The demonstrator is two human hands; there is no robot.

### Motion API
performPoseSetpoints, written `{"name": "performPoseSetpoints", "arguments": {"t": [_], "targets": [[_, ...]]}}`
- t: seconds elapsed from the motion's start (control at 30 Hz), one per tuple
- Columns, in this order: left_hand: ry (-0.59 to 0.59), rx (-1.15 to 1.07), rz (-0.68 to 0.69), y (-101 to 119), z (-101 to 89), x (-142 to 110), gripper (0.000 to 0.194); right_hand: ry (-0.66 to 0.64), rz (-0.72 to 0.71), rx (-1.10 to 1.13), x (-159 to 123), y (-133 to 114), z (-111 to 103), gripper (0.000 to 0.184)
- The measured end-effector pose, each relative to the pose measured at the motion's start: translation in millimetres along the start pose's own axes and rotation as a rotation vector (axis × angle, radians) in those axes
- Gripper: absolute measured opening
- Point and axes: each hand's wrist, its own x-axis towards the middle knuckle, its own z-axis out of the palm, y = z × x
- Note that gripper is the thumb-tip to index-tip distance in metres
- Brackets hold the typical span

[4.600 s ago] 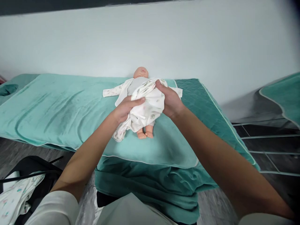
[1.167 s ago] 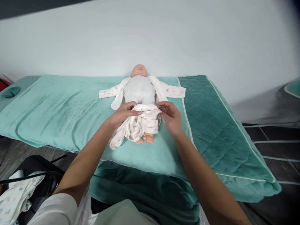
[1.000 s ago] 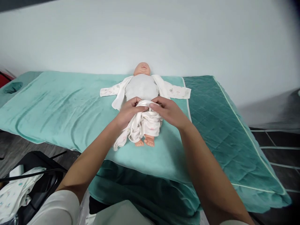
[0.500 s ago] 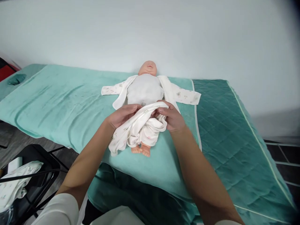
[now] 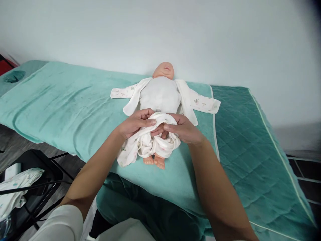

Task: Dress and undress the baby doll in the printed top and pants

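A baby doll (image 5: 164, 70) lies on its back, its head toward the wall and its feet (image 5: 154, 161) toward me. An open white printed jacket (image 5: 185, 97) is on its arms, spread to both sides of the pale torso (image 5: 160, 94). White printed baby pants (image 5: 142, 138) are bunched around its lower legs. My left hand (image 5: 137, 123) pinches the waistband from the left, thumb on top. On the right, my right hand (image 5: 184, 129) grips the same band, with fingers inside the opening. Cloth hides some of the fingers.
A light green cover (image 5: 62, 103) lies over the bed, with a darker quilted cover (image 5: 250, 147) to the right. The wall (image 5: 160, 30) stands right behind. At lower left, a black chair (image 5: 47, 167) holds folded printed cloth (image 5: 17, 189) and a white box (image 5: 12, 170).
My left hand has closed on the waistband with its thumb over the edge. The band is now held wider between both hands, and the view has shifted slightly.
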Motion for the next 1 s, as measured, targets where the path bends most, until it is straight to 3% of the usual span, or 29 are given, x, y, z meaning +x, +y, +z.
{"name": "performPoseSetpoints", "arguments": {"t": [0.13, 0.3, 0.5, 0.7, 0.87, 1.0], "targets": [[0.077, -0.053, 0.031, -2.7, 9.7, -8.7, 0.029, 0.008, 0.002, -0.058, -2.3, -2.3, 0.8, 0.041], [0.13, -0.065, 0.042, -3.4, 20.1, -11.7, 0.026, -0.134, 0.015, -0.053, -4.2, -6.3, 3.7, 0.04], [0.171, -0.071, 0.067, -1.2, 23.9, -16.2, 0.029, -0.113, 0.091, -0.05, -5.0, -9.4, 5.5, 0.058], [0.206, -0.102, 0.074, -0.3, 29.6, -22.5, 0.03, -0.089, 0.101, -0.095, -6.5, -12.7, 10.3, 0.049], [0.244, -0.106, 0.061, -0.2, 39.2, -21.0, 0.025, -0.125, 0.119, -0.091, -8.7, -14.9, 16.1, 0.065], [0.353, -0.139, 0.089, -0.3, 50.8, -15.5, 0.021, -0.108, 0.083, -0.149, -6.1, -10.1, 21.9, 0.054]]}}
